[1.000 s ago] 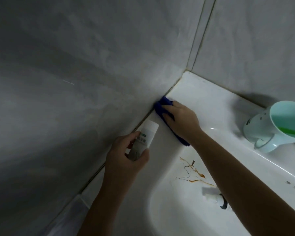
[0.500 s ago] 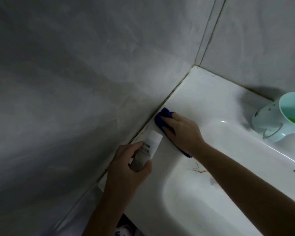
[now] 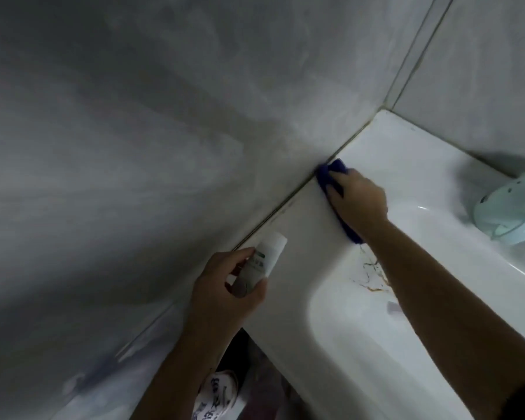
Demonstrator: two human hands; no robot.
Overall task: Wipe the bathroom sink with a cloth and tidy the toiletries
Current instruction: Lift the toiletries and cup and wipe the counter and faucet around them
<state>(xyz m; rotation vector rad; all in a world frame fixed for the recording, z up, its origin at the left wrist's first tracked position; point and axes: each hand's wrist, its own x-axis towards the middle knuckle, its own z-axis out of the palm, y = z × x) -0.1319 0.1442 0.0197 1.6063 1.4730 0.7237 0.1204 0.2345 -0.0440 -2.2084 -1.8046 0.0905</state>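
A white sink [image 3: 391, 153] fills the right side, set into a corner of grey tiled walls. My right hand [image 3: 359, 201] presses a blue cloth [image 3: 331, 172] flat on the sink's left rim, right against the wall seam. My left hand [image 3: 225, 292] grips a small white bottle [image 3: 264, 259] with a green label, lifted just above the rim near the wall. Brown streaks [image 3: 373, 277] mark the inner slope of the basin below my right forearm.
A pale green cup [image 3: 509, 204] lies tilted on the back rim at the far right. The grey wall [image 3: 134, 147] runs close along the left. Below the sink's front edge a printed white item [image 3: 219, 395] shows on the floor.
The view has shifted left and down, showing the sink's front edge and the floor. My right hand and cloth stay on the left rim by the wall seam. My left hand still holds the bottle.
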